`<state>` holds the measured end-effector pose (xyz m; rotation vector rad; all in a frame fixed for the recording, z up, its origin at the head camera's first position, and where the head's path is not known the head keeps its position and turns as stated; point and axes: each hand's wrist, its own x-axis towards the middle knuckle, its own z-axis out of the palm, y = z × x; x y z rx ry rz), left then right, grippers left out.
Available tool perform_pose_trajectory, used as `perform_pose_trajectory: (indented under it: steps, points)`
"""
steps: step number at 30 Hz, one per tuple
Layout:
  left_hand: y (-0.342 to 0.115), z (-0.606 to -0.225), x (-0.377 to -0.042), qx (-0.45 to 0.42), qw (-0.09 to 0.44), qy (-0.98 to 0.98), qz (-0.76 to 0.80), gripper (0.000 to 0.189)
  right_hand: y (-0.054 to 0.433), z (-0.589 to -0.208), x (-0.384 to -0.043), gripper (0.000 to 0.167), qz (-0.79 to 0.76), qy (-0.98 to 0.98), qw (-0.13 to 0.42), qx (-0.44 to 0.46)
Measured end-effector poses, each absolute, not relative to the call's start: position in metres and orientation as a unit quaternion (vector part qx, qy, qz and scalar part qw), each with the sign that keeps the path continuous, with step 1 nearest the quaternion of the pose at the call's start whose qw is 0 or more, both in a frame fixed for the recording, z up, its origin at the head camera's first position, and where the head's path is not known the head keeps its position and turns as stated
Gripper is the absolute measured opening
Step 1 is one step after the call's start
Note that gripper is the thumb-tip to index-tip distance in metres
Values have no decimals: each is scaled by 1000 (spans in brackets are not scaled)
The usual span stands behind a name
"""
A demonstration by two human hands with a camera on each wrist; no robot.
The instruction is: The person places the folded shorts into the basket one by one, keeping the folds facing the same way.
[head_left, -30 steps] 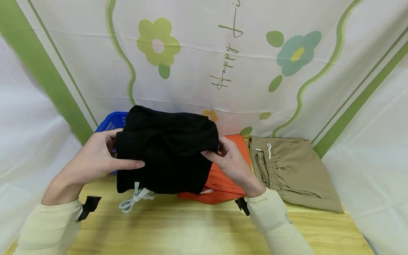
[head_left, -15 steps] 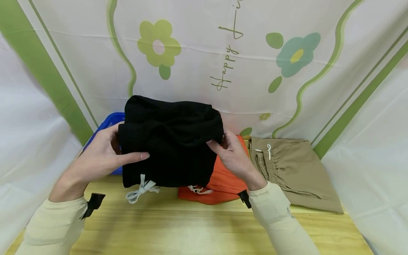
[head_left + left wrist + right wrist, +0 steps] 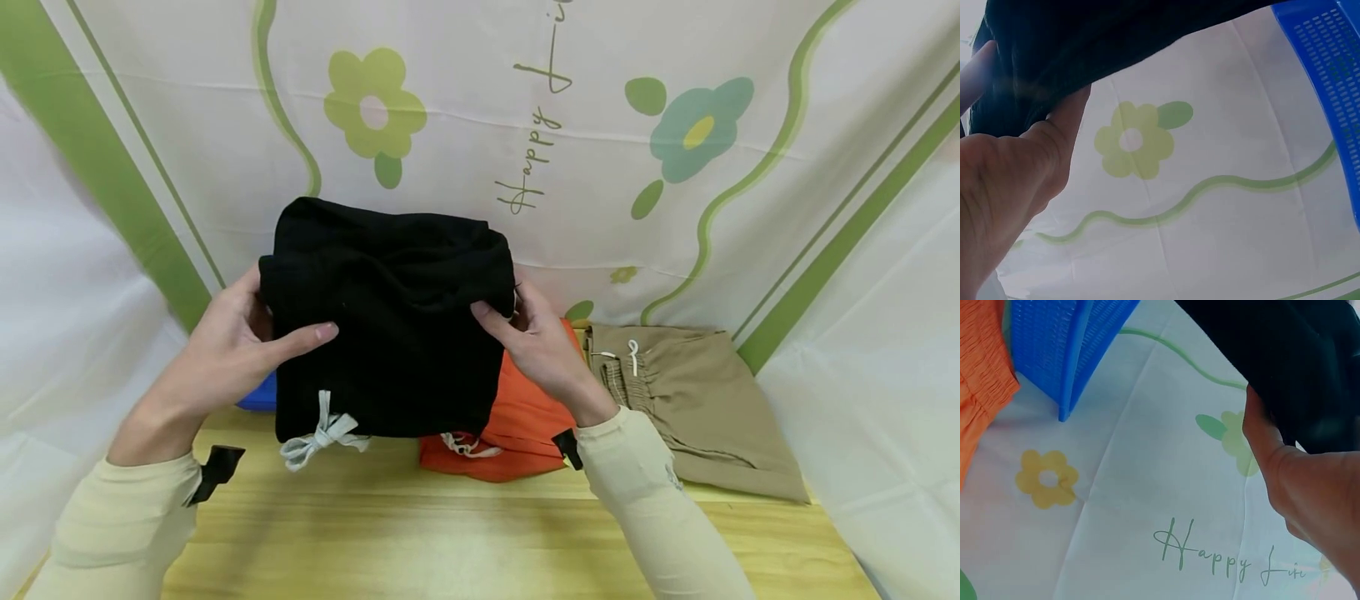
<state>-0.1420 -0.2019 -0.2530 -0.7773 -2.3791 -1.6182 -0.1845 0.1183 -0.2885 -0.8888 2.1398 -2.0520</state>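
Observation:
Folded black drawstring pants (image 3: 390,333) are held up in front of me, above the table. A pale bow of drawstring (image 3: 324,437) hangs at their lower left. My left hand (image 3: 228,350) grips the left side, thumb across the front and fingers behind. On the right side my right hand (image 3: 543,346) pinches the cloth, its thumb in front and the other fingers partly hidden. In the left wrist view, the left hand (image 3: 1016,169) reaches under the dark cloth. The right wrist view has the right hand (image 3: 1310,481) against the same cloth.
A blue plastic basket (image 3: 260,395) stands behind the black pants, mostly hidden. Orange drawstring pants (image 3: 525,425) lie folded behind the right hand. Folded khaki drawstring pants (image 3: 697,400) lie farther right on the wooden table (image 3: 450,533). A flower-printed white cloth (image 3: 465,100) hangs behind.
Both hands have lifted the black pants higher, shifting them slightly right and then back left. The basket is more covered now, and more of the orange pants' drawstring shows.

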Motion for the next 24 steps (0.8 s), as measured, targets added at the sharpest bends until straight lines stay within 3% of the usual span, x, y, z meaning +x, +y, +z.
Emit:
perform_pose_trajectory:
  steps: [8, 17, 24]
  points:
    - [-201, -252, -145, -264, 91, -776, -566, 55, 118, -289, -190, 79, -640, 708, 17, -297]
    - [-202, -256, -149, -276, 96, -801, -522, 60, 111, -291, -198, 66, -655, 691, 15, -304]
    - [-208, -257, -153, -236, 80, -826, -507, 62, 102, -295, -211, 64, -642, 701, 7, -311]
